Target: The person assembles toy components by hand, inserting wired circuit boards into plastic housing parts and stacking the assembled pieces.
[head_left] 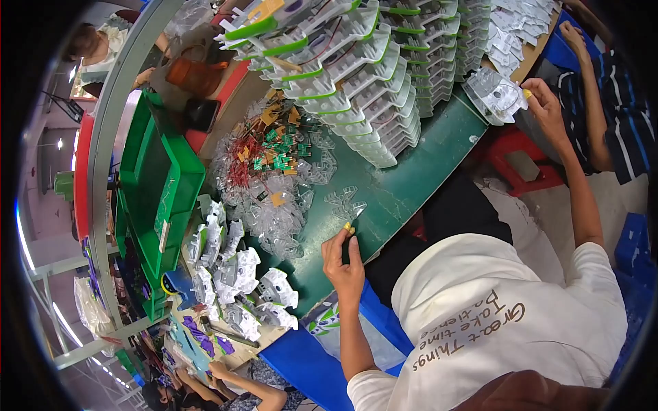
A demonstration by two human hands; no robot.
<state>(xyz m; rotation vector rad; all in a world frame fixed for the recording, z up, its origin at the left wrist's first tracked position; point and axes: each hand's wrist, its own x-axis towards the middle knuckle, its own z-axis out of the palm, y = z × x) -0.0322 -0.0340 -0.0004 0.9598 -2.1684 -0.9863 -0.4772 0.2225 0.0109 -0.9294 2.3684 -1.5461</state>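
My left hand (344, 264), with yellow covers on its fingertips, pinches at the edge of a small clear plastic piece (358, 208) on the green tabletop (384, 198). Another clear piece lies just beyond it. Out at the right, my right hand (546, 109) grips a white plastic shell (497, 97) by its right edge, over the table's edge. Tall stacks of white shells with green trim (363, 82) stand between and beyond my hands. Left of them spreads a heap of clear plastic pieces (274, 222), with small green circuit boards (277, 151) and red wires on top.
More white shells (236, 274) lie piled at the near left. Green plastic bins (181, 168) stand beyond the heap, by a curved metal frame (103, 137). A red stool (524, 161) is below the table at right. Other people sit nearby at right, far left and lower left.
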